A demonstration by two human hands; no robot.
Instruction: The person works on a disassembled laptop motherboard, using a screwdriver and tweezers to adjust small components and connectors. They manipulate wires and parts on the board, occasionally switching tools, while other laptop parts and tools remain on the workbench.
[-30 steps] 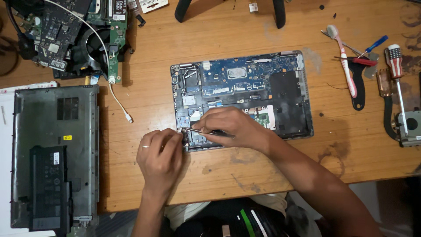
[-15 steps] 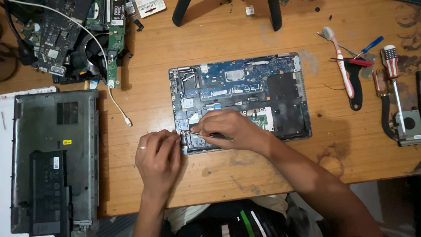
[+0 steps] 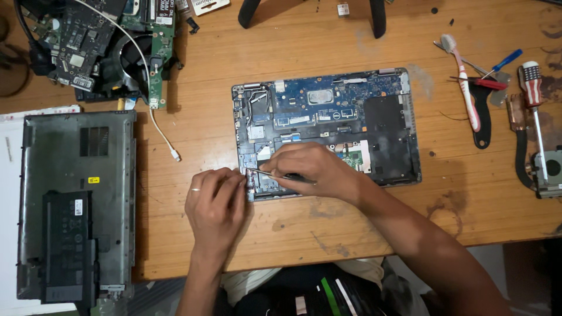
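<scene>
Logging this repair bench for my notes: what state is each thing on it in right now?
Open laptop: bottom cover off, board exposed.
Left hand: resting at the laptop's front-left corner.
Right hand: gripping thin tweezers, tip at that corner.
Grey bottom cover: lying apart on the left.
Loose circuit board: removed, piled top left.
White cable: end unplugged.
Toothbrush: lying unused.
Screwdriver: lying unused.

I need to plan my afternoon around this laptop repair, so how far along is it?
Done: the bottom cover is off and lies at the left, so the opened laptop shows its board. In hand: the right hand works a thin tool at the near left corner, while the left hand steadies that edge. Left: the board is in place and the cover is not refitted.
</scene>
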